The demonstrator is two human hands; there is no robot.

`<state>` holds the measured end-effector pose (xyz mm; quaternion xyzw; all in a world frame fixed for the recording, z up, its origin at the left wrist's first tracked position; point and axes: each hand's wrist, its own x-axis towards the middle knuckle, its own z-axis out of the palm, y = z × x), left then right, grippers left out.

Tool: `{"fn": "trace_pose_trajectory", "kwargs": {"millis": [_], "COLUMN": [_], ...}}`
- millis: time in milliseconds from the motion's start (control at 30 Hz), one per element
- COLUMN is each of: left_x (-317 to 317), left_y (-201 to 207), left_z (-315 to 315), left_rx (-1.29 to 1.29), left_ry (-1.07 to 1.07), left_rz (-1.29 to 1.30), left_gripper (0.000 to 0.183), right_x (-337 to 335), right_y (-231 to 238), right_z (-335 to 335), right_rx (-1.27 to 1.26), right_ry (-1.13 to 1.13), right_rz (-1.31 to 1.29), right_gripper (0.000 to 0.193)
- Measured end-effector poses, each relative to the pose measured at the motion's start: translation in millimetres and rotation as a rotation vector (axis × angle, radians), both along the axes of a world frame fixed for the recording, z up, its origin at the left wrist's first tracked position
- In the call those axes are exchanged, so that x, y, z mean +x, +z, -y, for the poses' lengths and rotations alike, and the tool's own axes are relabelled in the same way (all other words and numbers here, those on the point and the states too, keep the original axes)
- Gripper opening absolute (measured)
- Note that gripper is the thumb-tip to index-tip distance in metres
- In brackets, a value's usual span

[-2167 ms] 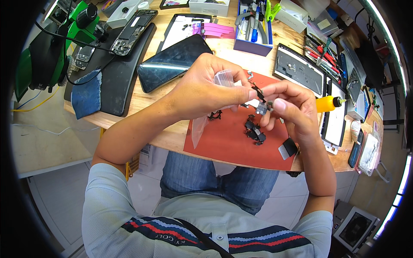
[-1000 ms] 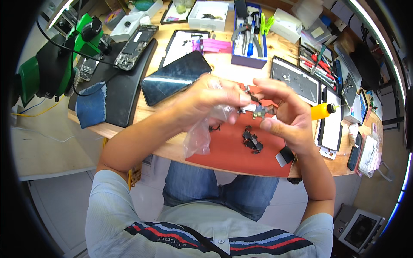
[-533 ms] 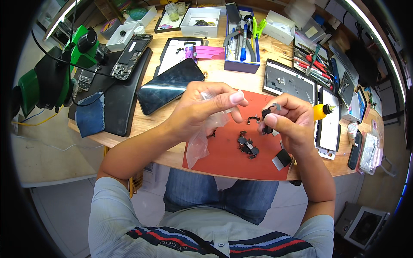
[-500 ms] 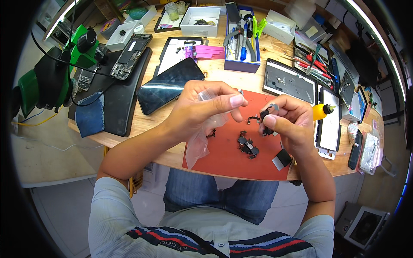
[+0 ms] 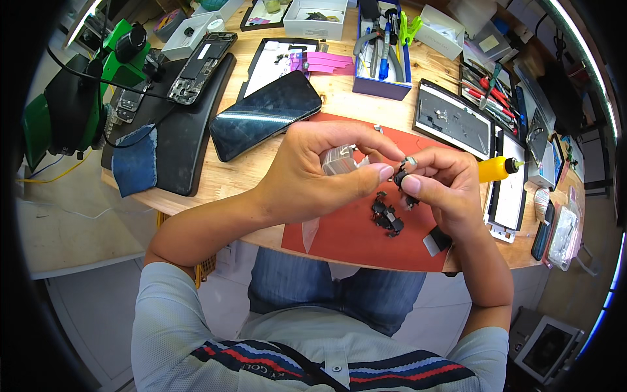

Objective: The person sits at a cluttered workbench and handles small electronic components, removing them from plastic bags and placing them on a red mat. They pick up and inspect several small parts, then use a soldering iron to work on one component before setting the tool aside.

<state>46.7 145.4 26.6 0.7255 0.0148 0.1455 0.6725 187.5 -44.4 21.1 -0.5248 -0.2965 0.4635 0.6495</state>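
Over the red-brown mat (image 5: 353, 245), my right hand (image 5: 450, 189) pinches a small black electronic part with a flex cable (image 5: 400, 178) between thumb and fingers. My left hand (image 5: 304, 166) curls around a clear plastic bag (image 5: 339, 161), whose lower end (image 5: 311, 234) hangs below the palm. The thumb and index fingertip of that hand come up close to the black part; whether they touch it I cannot tell. A cluster of small black phone parts (image 5: 386, 217) lies on the mat below my fingers. A black and silver square piece (image 5: 436, 242) rests near the mat's front right corner.
A dark smartphone (image 5: 264, 116) lies left of the mat. Behind stand a blue box of tools (image 5: 382, 91) and a white box (image 5: 315, 26). To the right are a yellow bottle with a needle tip (image 5: 496, 169) and a screw tray (image 5: 454, 119). A green microscope stand (image 5: 124, 49) rises at left.
My left hand has moved right, bringing its fingertips to the black part in my right hand. The plastic bag is now bunched further inside the left palm. The view has shifted slightly.
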Motion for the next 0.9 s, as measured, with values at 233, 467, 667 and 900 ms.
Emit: {"fn": "trace_pose_trajectory", "kwargs": {"millis": [233,467,667,900], "left_x": [1.1,3.7,3.4,3.7], "left_y": [0.3,-4.5,-2.4,-5.3], "left_z": [-0.8,-1.0,-1.5,-3.1], "left_rx": [-0.073,-0.023,-0.068,-0.029], "left_ry": [-0.028,-0.029,-0.028,-0.042], "left_rz": [-0.034,0.030,-0.019,0.017], "left_gripper": [0.018,0.021,0.017,0.023], "right_x": [1.0,0.1,-0.7,0.3], "right_y": [-2.2,-3.2,-2.6,-1.5], "right_z": [0.2,-0.4,-0.3,-0.5], "right_rx": [0.002,0.006,0.000,0.017], "right_ry": [0.012,-0.009,-0.021,-0.005], "right_rz": [-0.032,-0.004,0.007,-0.018], "right_gripper": [0.021,0.021,0.021,0.021]}}
